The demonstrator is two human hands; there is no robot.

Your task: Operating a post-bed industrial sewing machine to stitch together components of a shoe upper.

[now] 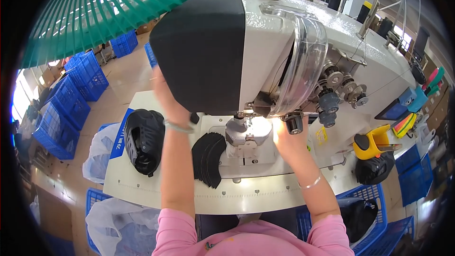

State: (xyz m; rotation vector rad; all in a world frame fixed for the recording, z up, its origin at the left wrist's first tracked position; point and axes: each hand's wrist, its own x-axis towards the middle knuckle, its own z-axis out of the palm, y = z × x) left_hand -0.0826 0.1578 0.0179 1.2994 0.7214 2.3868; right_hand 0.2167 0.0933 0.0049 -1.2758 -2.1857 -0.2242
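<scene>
Head: machine [265, 47] partly hides left hand [167, 96], right hand [286, 138]

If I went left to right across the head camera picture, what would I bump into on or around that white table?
Black shoe-shaped piece → stack of curved black pieces → shiny metal machine part → right hand → yellow plastic thing.
</scene>
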